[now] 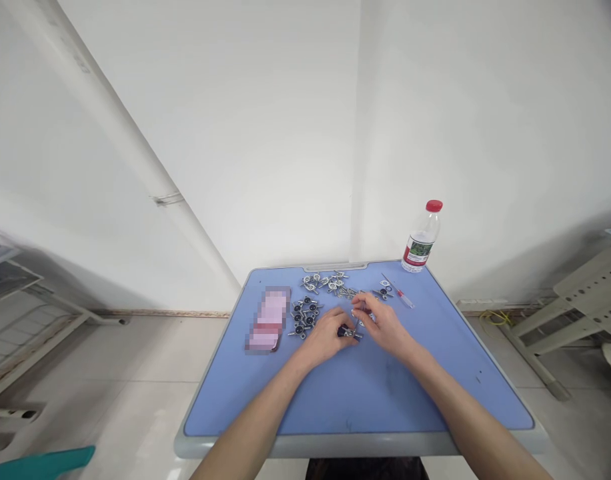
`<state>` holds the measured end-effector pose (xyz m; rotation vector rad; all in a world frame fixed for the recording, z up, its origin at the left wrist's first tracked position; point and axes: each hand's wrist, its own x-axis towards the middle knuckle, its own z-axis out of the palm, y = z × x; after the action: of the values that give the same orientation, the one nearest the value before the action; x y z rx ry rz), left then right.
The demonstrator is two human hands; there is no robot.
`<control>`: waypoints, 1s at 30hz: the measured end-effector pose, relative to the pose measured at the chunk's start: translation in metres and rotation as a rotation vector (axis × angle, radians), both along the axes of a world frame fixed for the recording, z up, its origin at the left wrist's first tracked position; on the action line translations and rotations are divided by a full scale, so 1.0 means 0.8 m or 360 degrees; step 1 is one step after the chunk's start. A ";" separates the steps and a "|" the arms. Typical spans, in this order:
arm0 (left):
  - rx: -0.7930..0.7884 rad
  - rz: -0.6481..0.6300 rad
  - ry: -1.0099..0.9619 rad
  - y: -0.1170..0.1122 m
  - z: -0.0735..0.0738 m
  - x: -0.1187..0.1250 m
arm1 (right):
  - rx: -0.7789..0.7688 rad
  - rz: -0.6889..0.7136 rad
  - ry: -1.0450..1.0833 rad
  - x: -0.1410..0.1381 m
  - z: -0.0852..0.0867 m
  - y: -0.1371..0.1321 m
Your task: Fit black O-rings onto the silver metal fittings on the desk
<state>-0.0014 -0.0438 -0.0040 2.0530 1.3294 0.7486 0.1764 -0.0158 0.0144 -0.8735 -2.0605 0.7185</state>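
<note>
Both of my hands rest on the blue table [365, 393], close together near its middle. My left hand [329, 331] has its fingers curled round a small metal part with a black wheel [346, 331]. My right hand [380, 322] has its fingers pinched at the same part from the right side. A heap of small metal parts with black wheels [304, 315] lies just left of my left hand. Another heap of bare silver metal parts [330, 283] lies at the table's far edge.
A plastic water bottle with a red cap [422, 237] stands at the far right corner. A red-handled thin tool [399, 293] lies near it. A blurred pink object [268, 319] lies on the left. White walls stand behind; grey furniture [575, 300] is at right.
</note>
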 end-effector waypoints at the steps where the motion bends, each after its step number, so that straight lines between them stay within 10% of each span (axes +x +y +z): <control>1: 0.0001 -0.0006 -0.0014 0.000 -0.001 0.000 | 0.0031 0.0031 -0.0019 0.000 0.000 -0.001; 30: 0.0024 -0.0019 -0.0073 0.002 -0.007 -0.001 | 0.0148 0.0155 -0.0108 0.002 0.007 -0.006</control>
<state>-0.0026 -0.0418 -0.0097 2.0418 1.2887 0.7980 0.1780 -0.0207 0.0197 -0.7593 -2.1909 0.6471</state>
